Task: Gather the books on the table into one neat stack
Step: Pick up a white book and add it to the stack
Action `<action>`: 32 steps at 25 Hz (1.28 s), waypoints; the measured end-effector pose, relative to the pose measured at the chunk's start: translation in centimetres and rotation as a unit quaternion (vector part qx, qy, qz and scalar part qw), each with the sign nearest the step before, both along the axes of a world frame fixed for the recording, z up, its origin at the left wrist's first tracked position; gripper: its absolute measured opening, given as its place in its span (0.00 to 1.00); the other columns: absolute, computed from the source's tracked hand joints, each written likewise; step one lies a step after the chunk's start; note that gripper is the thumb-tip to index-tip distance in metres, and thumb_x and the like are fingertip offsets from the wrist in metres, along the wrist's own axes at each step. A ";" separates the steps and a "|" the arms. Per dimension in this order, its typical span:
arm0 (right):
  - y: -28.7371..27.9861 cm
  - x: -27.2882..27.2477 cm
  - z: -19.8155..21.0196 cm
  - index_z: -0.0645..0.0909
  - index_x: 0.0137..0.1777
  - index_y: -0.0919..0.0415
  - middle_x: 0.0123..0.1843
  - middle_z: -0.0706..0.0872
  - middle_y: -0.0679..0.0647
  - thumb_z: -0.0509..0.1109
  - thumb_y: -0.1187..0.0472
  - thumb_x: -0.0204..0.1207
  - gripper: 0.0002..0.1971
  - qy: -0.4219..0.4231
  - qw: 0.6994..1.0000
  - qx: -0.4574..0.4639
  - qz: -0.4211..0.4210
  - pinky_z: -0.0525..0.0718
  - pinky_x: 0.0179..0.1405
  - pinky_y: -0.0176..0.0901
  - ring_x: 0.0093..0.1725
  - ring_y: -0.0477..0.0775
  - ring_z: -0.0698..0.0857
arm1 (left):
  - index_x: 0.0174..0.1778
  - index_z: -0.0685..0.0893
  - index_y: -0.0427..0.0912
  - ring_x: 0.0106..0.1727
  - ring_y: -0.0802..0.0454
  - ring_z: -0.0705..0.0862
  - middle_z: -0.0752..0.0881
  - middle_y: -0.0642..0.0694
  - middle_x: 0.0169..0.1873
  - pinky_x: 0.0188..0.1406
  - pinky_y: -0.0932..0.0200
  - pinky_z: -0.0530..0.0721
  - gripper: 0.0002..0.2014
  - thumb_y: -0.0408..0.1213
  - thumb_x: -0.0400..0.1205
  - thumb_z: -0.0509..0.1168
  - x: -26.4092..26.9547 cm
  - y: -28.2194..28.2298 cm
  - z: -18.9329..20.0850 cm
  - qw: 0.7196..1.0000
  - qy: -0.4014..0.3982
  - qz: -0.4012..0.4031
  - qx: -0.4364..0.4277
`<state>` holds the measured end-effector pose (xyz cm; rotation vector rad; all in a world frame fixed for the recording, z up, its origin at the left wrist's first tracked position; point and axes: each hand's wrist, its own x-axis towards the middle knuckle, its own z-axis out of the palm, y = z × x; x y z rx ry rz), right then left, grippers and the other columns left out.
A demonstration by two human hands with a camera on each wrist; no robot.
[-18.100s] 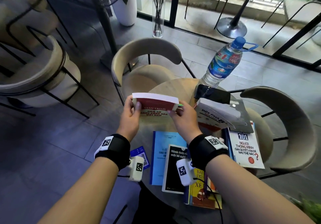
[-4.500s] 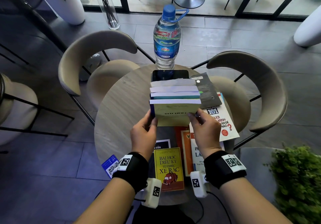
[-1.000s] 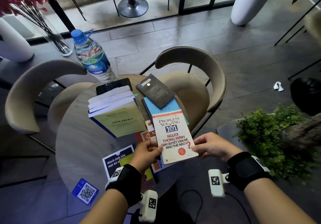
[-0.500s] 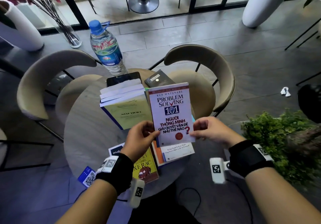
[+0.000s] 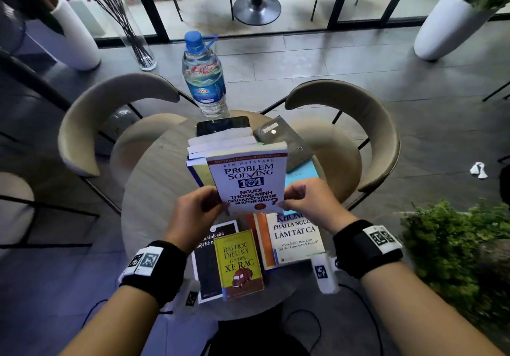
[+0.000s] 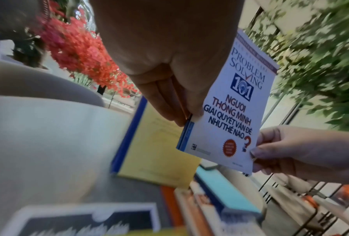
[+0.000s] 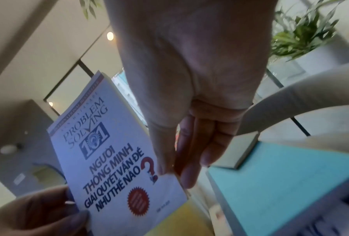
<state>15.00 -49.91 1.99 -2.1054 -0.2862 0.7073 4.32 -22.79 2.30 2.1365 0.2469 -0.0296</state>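
Note:
Both hands hold a white "Problem Solving 101" book [image 5: 248,180] [image 6: 228,111] [image 7: 113,161] tilted up above the stack [image 5: 218,146] of several books on the round table [image 5: 154,190]. My left hand [image 5: 205,204] pinches its lower left edge, my right hand [image 5: 294,198] its lower right corner. A yellow-covered book [image 6: 155,143] tops the stack. Loose books lie nearer me: a yellow one [image 5: 238,261], a black one [image 5: 207,270], a white-and-orange one [image 5: 292,239] and a light blue one [image 5: 300,175] [image 7: 280,180].
A water bottle [image 5: 204,76] and a black phone [image 5: 222,126] stand behind the stack, a dark grey notebook [image 5: 287,141] to its right. Two beige chairs [image 5: 372,140] ring the far side. A green plant [image 5: 452,250] is at my right.
The white book came up off the loose books at the right and has moved left and forward, over the stack. Both hands keep their hold on it.

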 end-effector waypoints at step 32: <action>8.2 -2.8 -9.0 0.93 0.53 0.51 0.44 0.95 0.47 0.75 0.49 0.81 0.09 -0.112 0.979 -0.119 -0.119 0.89 0.44 0.46 0.39 0.53 0.92 | 0.65 0.90 0.51 0.55 0.66 0.90 0.93 0.60 0.52 0.56 0.59 0.89 0.17 0.52 0.83 0.71 -0.9 0.0 -6.4 0.961 0.078 0.242 -0.107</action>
